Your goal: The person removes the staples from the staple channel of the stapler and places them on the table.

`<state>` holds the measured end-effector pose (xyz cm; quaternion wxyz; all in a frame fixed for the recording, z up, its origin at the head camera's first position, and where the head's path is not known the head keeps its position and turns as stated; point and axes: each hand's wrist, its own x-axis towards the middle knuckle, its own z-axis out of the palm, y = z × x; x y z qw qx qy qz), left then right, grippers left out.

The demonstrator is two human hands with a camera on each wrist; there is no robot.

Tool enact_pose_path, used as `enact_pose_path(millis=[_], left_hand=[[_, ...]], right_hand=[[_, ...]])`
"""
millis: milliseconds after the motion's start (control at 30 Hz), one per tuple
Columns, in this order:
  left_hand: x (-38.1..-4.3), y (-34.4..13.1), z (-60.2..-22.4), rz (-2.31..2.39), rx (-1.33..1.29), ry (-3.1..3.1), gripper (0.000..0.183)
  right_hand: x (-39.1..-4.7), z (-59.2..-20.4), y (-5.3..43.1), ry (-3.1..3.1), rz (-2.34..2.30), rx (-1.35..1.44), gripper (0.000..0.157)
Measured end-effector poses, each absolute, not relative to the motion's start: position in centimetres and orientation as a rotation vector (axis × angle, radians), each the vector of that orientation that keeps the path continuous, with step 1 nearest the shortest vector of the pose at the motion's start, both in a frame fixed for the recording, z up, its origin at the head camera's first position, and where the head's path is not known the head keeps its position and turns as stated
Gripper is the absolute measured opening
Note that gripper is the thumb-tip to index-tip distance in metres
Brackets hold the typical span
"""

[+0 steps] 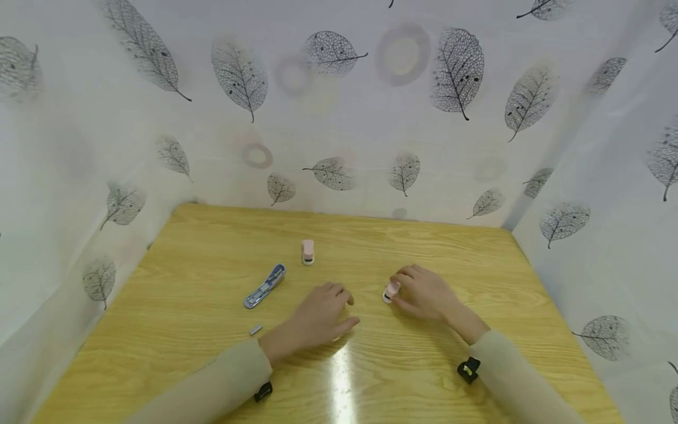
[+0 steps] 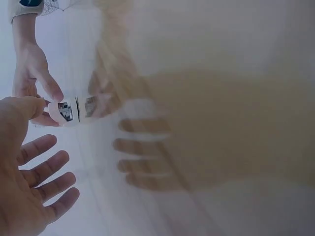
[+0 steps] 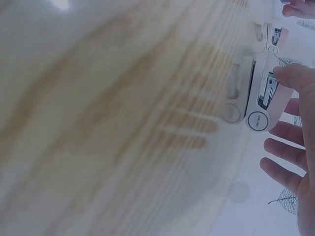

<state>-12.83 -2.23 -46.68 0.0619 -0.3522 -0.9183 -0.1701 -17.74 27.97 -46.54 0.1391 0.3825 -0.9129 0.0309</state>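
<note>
A small pink-and-white stapler [image 1: 391, 292] sits on the table under my right hand [image 1: 426, 294]. My right thumb and index finger pinch its sides; in the right wrist view the other fingers spread past the stapler [image 3: 266, 105]. My left hand [image 1: 323, 315] is held over the table to the left, fingers loosely bent and thumb apart, with nothing in it. The left wrist view shows the left hand's fingers [image 2: 51, 174] spread, with the right hand [image 2: 34, 66] and the stapler [image 2: 64, 112] beyond them.
A second pink stapler [image 1: 308, 252] stands farther back. Left of my left hand lies a blue stapler [image 1: 265, 287], with a small grey strip, like staples [image 1: 256, 330], nearer me. Leaf-patterned curtain [image 1: 339, 118] borders the wooden table [image 1: 424, 377] at the back and sides.
</note>
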Motion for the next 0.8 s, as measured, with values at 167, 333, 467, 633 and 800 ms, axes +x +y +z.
enact_pose_path(millis=[167,333,467,633,800], left_hand=[[-14.1,0.7,-46.6,-0.497,-1.085,-2.890,0.039],[-15.2,3.5,-46.8,-0.407,-1.085,-2.955,0.042],[-16.0,5.2,-46.9,-0.354,-1.089,-2.960,0.043],[-16.7,6.7,-47.3,-0.285,-1.091,-2.946,0.041],[-17.2,7.7,-47.7,-0.213,-1.076,-2.952,0.042]], right_hand=[[-17.3,-46.6,29.3,-2.639,0.109,1.076,0.040],[-16.7,-46.5,30.3,-2.690,0.137,1.026,0.040],[-16.6,-46.6,30.7,-2.677,0.170,1.021,0.040],[-16.7,-47.0,31.0,-2.651,0.213,1.030,0.043],[-16.6,-46.9,31.0,-2.676,0.241,1.016,0.043]])
